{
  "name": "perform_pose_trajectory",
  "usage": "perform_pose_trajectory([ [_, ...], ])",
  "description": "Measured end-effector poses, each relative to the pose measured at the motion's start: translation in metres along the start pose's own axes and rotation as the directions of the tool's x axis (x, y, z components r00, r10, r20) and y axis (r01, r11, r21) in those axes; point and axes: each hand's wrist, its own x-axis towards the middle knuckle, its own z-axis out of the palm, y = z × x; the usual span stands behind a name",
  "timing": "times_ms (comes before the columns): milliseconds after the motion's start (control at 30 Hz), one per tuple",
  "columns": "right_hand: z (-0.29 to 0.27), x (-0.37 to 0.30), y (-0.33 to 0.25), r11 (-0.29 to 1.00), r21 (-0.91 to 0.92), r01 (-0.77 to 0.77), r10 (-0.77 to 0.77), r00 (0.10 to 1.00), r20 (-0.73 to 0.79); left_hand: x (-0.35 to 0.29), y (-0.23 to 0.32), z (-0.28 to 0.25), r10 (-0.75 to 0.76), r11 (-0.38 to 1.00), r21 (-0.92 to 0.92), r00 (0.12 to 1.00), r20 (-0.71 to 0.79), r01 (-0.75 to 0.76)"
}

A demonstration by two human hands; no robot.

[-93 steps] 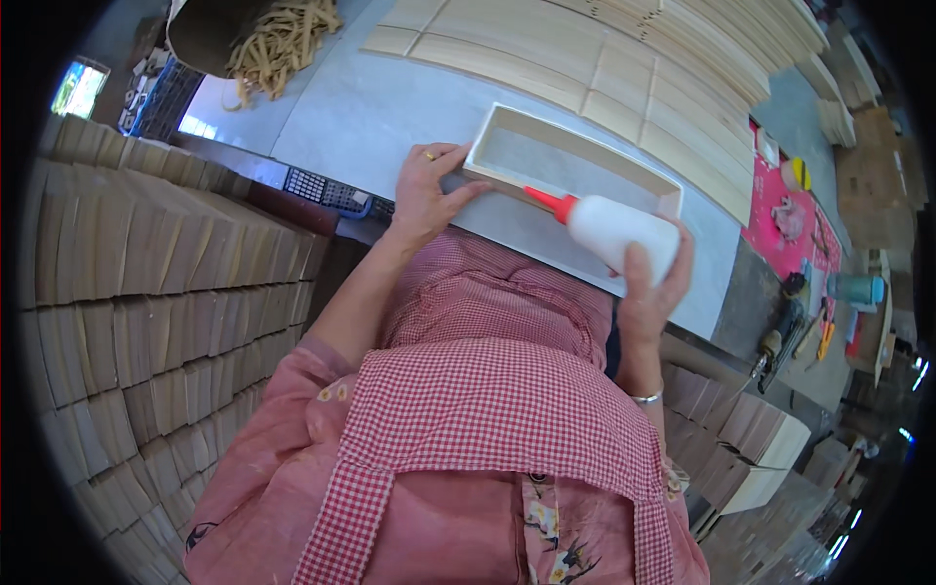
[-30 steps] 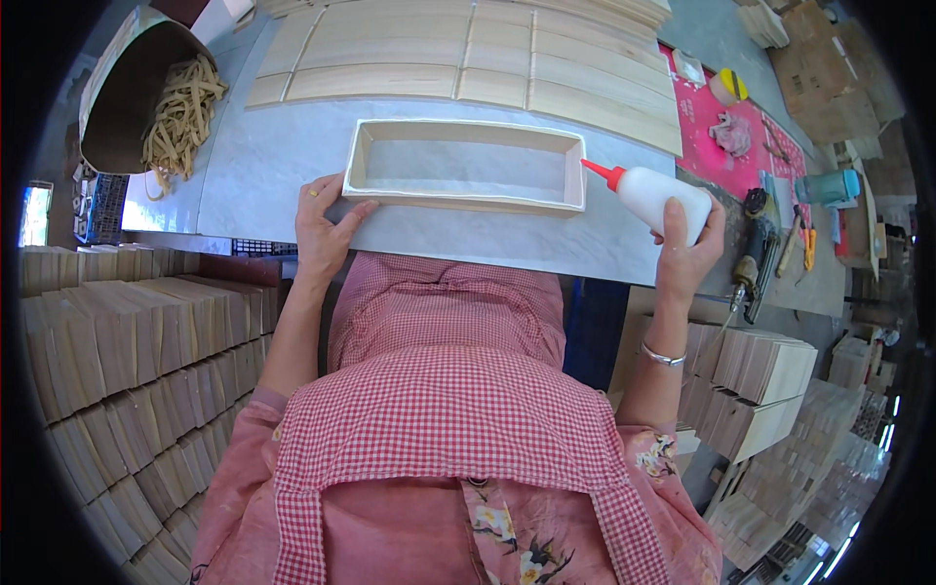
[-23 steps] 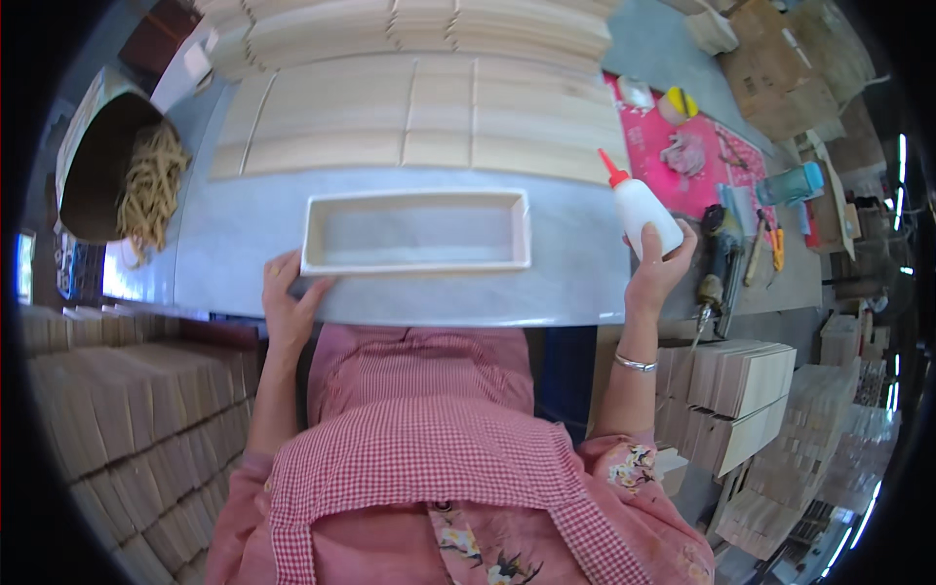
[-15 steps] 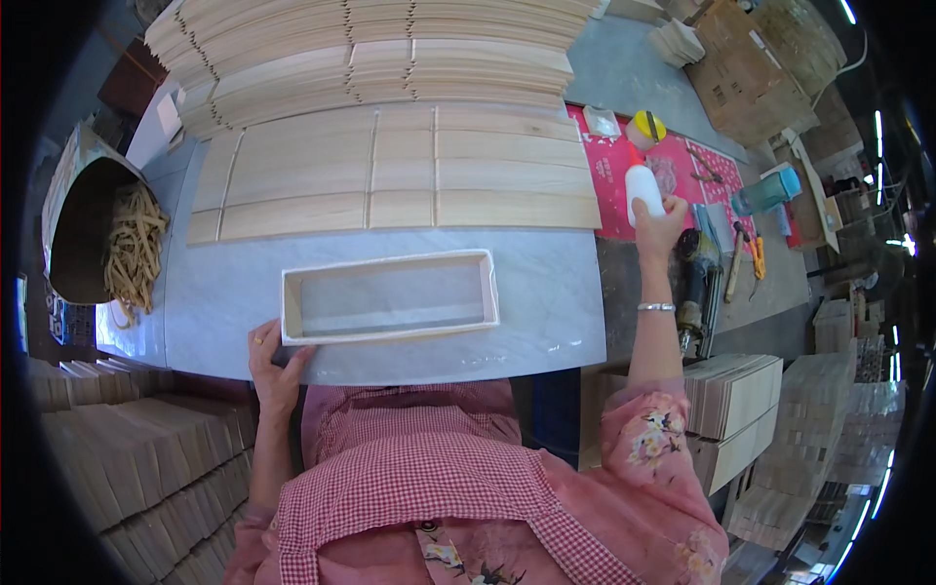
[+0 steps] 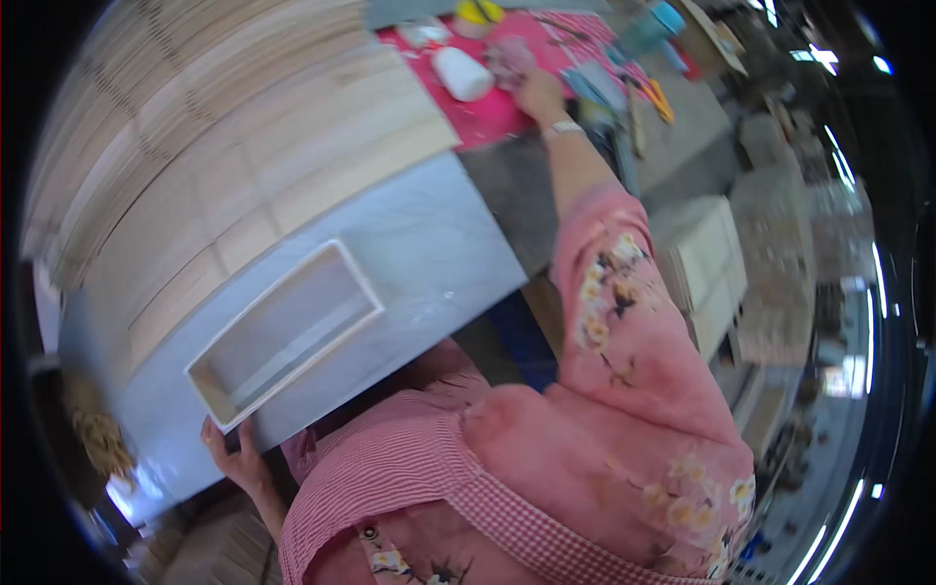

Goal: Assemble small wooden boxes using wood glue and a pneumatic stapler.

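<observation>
A pale rectangular wooden frame lies at a slant on the grey marbled tabletop, and grey surface shows inside it. My left hand grips its near left corner, thumb on one side and fingers on the other. Far to the right, my right hand reaches onto a red mat. Its fingers touch or lie beside a crumpled pinkish cloth; motion blur hides how they are bent. Left of the cloth is a white squeeze bottle with a red tip, out of my hand.
Grooved wooden panels lie behind the frame, with tall stacks beyond. A yellow-lidded tub, a teal cup, yellow-handled cutters and a dark power tool stand or lie around the mat. More stacked boards are at right.
My right hand has let go of the white bottle, now on the mat, and moved right to the cloth. The view has turned right. My left hand stays at the frame's corner.
</observation>
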Motion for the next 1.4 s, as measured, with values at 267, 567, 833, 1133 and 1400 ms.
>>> perform_pose_trajectory([
  [267, -0.139, -0.097, 0.013, 0.994, -0.039, -0.105, 0.105, 0.994, -0.018, 0.009, 0.006, 0.006, 0.012, 0.999, 0.039, 0.999, 0.048, -0.014],
  [567, -0.276, -0.238, 0.163, 0.632, -0.225, -0.742, 0.773, 0.626, 0.105, 0.009, 0.01, 0.011, 0.073, 0.993, 0.091, 0.997, 0.005, -0.073],
  [833, -0.27, -0.24, 0.177, 0.617, -0.119, -0.778, 0.75, 0.535, 0.39, 0.008, 0.01, 0.014, 0.128, 0.989, 0.07, 0.992, -0.009, -0.127],
  [1133, -0.264, -0.252, 0.157, 0.509, 0.084, -0.857, 0.858, 0.497, -0.13, 0.007, 0.021, 0.014, 0.11, 0.993, 0.031, 0.993, 0.034, -0.112],
  [1400, -0.261, -0.216, -0.014, 0.935, 0.211, 0.285, -0.189, 0.904, -0.383, 0.009, 0.051, -0.024, 0.133, 0.979, -0.142, 0.986, -0.102, -0.147],
])
